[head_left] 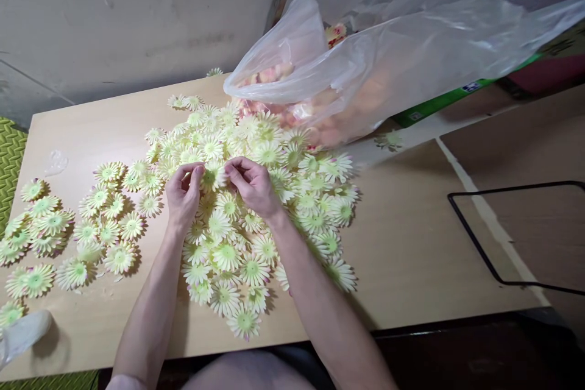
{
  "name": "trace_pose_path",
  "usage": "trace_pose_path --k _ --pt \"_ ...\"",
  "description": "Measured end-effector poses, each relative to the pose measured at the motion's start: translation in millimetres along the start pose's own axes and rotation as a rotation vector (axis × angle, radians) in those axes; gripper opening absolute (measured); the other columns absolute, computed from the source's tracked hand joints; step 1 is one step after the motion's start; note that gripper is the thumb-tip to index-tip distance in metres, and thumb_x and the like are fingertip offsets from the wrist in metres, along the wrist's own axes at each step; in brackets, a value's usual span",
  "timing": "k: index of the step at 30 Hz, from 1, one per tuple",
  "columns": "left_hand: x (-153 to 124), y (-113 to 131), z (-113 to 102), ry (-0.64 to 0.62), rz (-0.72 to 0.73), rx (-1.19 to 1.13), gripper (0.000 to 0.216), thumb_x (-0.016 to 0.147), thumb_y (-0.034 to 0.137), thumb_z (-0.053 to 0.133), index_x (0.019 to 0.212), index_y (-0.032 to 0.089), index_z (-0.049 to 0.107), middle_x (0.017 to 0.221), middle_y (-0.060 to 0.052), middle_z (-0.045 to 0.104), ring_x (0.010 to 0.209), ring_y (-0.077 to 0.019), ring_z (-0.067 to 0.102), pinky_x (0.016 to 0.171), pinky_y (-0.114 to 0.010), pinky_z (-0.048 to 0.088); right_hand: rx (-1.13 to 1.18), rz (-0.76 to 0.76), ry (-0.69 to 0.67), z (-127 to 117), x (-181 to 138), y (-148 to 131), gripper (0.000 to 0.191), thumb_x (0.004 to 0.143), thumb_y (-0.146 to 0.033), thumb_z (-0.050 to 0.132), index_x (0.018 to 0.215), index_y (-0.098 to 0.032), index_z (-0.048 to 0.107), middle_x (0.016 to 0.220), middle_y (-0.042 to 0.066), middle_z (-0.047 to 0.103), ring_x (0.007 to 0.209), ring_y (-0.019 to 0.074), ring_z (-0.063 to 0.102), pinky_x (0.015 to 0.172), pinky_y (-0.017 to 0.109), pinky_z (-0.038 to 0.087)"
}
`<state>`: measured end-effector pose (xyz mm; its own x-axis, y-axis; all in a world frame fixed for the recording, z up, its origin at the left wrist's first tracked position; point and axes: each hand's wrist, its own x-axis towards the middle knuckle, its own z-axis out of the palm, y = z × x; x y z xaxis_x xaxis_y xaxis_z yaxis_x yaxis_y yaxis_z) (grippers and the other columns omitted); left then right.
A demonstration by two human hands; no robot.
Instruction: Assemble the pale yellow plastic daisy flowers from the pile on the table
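Observation:
Both of my hands hold one pale yellow-green artificial flower head (213,177) between them, above a heap of similar flowers (226,256). My left hand (183,189) pinches its left edge between thumb and fingers. On the opposite side, my right hand (251,181) has its thumb and forefinger closed at the petals. Many flowers in the heap have green centres, and some show purple petal tips. The heap spreads around and below my wrists on the wooden table.
Beyond the heap, a clear plastic bag (388,67) holds pink and peach flowers. Several flower clusters (107,219) lie to the left. A whitish translucent object (27,332) stands at the lower left of the table (411,244). A black wire frame (475,250) is at the right.

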<state>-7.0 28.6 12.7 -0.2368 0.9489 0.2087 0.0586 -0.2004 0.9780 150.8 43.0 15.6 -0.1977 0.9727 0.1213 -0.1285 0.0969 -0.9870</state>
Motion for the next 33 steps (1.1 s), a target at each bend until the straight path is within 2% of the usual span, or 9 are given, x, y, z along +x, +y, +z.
trace_pose_path --k 9,14,18,23,28,33 --pt "1.4 0.8 -2.8 -0.107 0.068 0.014 0.021 0.084 0.039 0.068 0.084 0.019 0.071 0.104 -0.008 0.068 0.096 -0.0157 0.064 0.071 -0.022 0.051 -0.078 -0.045 -0.067 1.8 0.8 -1.4 0.027 0.084 -0.046 0.067 0.085 -0.018 0.066 0.070 -0.001 0.059 0.059 0.0099 0.049 0.053 0.023 0.040" --pt "2.6 0.2 -4.3 -0.118 0.044 0.099 0.022 0.078 0.038 0.074 0.075 0.017 0.071 0.105 -0.009 0.066 0.087 -0.0154 0.064 0.056 -0.019 0.047 -0.113 -0.093 -0.084 1.3 1.4 0.2 0.027 0.087 -0.045 0.064 0.088 -0.019 0.067 0.077 0.001 0.063 0.065 0.0112 0.053 0.057 0.024 0.042" --pt "3.2 -1.2 -5.5 -0.110 0.049 0.114 0.021 0.081 0.037 0.070 0.078 0.017 0.073 0.104 -0.009 0.067 0.092 -0.0176 0.065 0.062 -0.022 0.050 -0.118 -0.098 -0.077 0.9 1.5 -0.2 0.027 0.086 -0.046 0.065 0.087 -0.019 0.067 0.071 -0.001 0.058 0.059 0.0097 0.048 0.052 0.023 0.038" --pt "2.9 2.6 -4.9 -0.144 0.130 0.180 0.020 0.082 0.037 0.070 0.079 0.017 0.072 0.101 -0.010 0.069 0.099 -0.0199 0.065 0.068 -0.025 0.052 -0.098 -0.072 -0.065 1.3 1.8 -0.3 0.028 0.085 -0.047 0.065 0.087 -0.018 0.066 0.070 -0.001 0.057 0.058 0.0096 0.047 0.051 0.023 0.037" --pt "2.2 9.3 -2.4 -0.142 0.147 0.206 0.020 0.077 0.037 0.074 0.075 0.017 0.071 0.097 -0.010 0.069 0.096 -0.0203 0.065 0.069 -0.027 0.052 -0.074 -0.060 -0.075 1.8 2.6 -0.7 0.027 0.085 -0.046 0.066 0.086 -0.019 0.065 0.070 -0.001 0.056 0.057 0.0092 0.047 0.051 0.023 0.038" --pt "2.6 4.8 -4.0 -0.144 0.143 0.187 0.018 0.082 0.035 0.070 0.079 0.018 0.071 0.098 -0.010 0.069 0.098 -0.0201 0.065 0.076 -0.029 0.052 -0.068 -0.047 -0.069 2.3 1.6 -1.7 0.029 0.085 -0.047 0.065 0.087 -0.018 0.065 0.071 -0.001 0.057 0.058 0.0089 0.046 0.051 0.023 0.037"
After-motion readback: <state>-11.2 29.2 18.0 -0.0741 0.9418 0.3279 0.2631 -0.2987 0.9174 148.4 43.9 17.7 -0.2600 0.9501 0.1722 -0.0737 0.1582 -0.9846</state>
